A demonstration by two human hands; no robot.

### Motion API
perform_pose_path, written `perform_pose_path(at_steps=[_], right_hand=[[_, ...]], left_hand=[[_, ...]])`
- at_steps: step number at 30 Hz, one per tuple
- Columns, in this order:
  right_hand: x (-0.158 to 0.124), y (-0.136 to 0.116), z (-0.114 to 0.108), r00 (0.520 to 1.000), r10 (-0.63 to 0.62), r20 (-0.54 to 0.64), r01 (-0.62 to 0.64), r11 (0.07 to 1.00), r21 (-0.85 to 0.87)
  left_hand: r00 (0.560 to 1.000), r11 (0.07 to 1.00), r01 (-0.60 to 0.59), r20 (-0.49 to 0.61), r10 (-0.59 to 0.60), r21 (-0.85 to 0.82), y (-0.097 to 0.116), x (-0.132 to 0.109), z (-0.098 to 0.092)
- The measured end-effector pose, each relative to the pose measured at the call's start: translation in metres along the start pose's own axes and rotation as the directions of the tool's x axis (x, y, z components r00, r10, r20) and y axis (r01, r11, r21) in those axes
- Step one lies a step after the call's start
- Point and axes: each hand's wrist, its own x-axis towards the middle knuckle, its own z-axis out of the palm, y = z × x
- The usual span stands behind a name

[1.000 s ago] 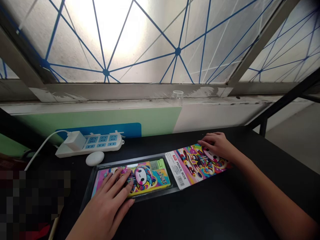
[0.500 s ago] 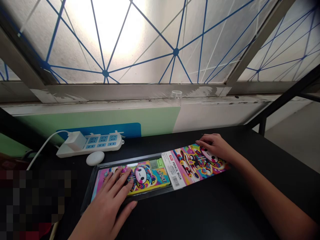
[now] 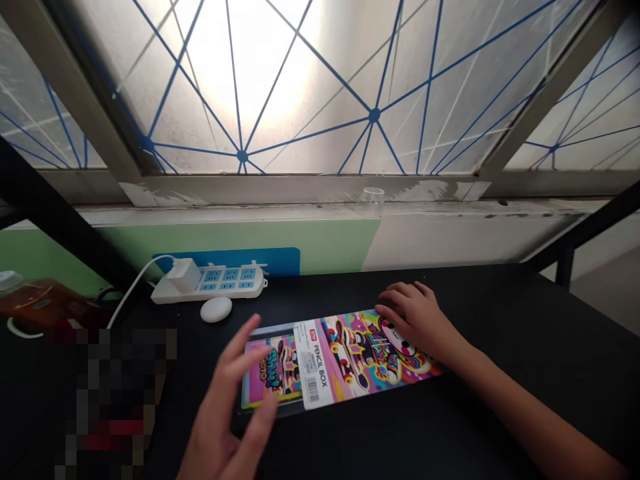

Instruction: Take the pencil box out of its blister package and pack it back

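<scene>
A long, colorful printed cardboard sleeve (image 3: 370, 353) marked "PENCIL BOX" lies on the black table. It covers the right part of a flat pencil box (image 3: 275, 377) in a clear plastic tray (image 3: 280, 327). Only the box's left end shows, pink and yellow with cartoon print. My left hand (image 3: 235, 400) is over that left end, thumb and fingers apart; whether they touch it is unclear. At the far right of the sleeve, my right hand (image 3: 413, 310) grips its upper edge, fingers curled over it, part of the palm hiding the print.
A white power strip (image 3: 235, 283) with a plugged-in adapter (image 3: 183, 275) lies by the wall. In front of it is a white rounded object (image 3: 216, 309). A clear cup (image 3: 373, 195) stands on the sill. A bottle of brown liquid (image 3: 47, 303) lies at left.
The sleeve now covers much more of the pencil box, hiding its "SPORT" end. My left hand has lifted from flat on the box to its left end. The view has shifted left.
</scene>
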Motion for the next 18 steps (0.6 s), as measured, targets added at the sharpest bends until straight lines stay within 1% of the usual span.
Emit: perform_pose_path(at_steps=[1, 2, 3, 4, 5, 6, 7, 9, 10, 12, 14, 15, 16, 18], right_hand=[[-0.005, 0.000, -0.005, 1.000, -0.017, 0.000, 0.017, 1.000, -0.009], [-0.012, -0.001, -0.011, 0.999, -0.041, 0.009, 0.041, 0.999, -0.015], [-0.022, -0.003, -0.015, 0.997, -0.073, 0.028, 0.073, 0.997, -0.019], [-0.033, -0.005, -0.017, 0.992, -0.111, 0.056, 0.112, 0.994, -0.019], [-0.046, -0.008, -0.019, 0.986, -0.150, 0.077, 0.153, 0.988, -0.028], [-0.059, -0.013, -0.018, 0.974, -0.198, 0.111, 0.203, 0.979, -0.033], [-0.070, -0.020, -0.016, 0.958, -0.248, 0.140, 0.254, 0.967, -0.021], [-0.087, -0.040, -0.012, 0.930, -0.323, 0.177, 0.320, 0.946, 0.041], [-0.091, -0.053, -0.011, 0.913, -0.349, 0.210, 0.335, 0.937, 0.100], [-0.089, -0.082, -0.011, 0.865, -0.397, 0.305, 0.330, 0.910, 0.250], [-0.081, -0.105, -0.015, 0.835, -0.412, 0.364, 0.276, 0.887, 0.370], [-0.077, -0.112, -0.018, 0.836, -0.400, 0.376, 0.236, 0.880, 0.413], [-0.073, -0.115, -0.020, 0.848, -0.370, 0.379, 0.185, 0.877, 0.444], [-0.068, -0.104, -0.023, 0.899, -0.262, 0.350, 0.072, 0.879, 0.472]], left_hand=[[0.991, 0.993, 0.090, -0.093, -0.096, -0.071, -0.002, 0.004, -0.003], [0.966, 0.972, 0.174, -0.165, -0.199, -0.157, -0.004, 0.010, -0.007], [0.928, 0.932, 0.250, -0.208, -0.308, -0.261, -0.007, 0.016, -0.011], [0.883, 0.872, 0.315, -0.220, -0.414, -0.375, -0.009, 0.022, -0.014], [0.842, 0.795, 0.372, -0.187, -0.507, -0.479, -0.011, 0.027, -0.016], [0.805, 0.719, 0.408, -0.148, -0.574, -0.563, -0.011, 0.031, -0.018], [0.778, 0.651, 0.428, -0.111, -0.618, -0.627, -0.011, 0.034, -0.018], [0.750, 0.555, 0.434, -0.057, -0.659, -0.710, -0.008, 0.035, -0.017], [0.740, 0.515, 0.437, -0.030, -0.672, -0.738, -0.006, 0.033, -0.015], [0.725, 0.440, 0.469, 0.050, -0.687, -0.766, -0.003, 0.028, -0.009], [0.735, 0.419, 0.494, 0.108, -0.670, -0.762, -0.003, 0.022, -0.006], [0.748, 0.431, 0.499, 0.122, -0.653, -0.752, -0.004, 0.020, -0.005], [0.759, 0.453, 0.506, 0.130, -0.638, -0.734, -0.005, 0.019, -0.006], [0.765, 0.494, 0.531, 0.139, -0.629, -0.689, -0.006, 0.020, -0.008]])
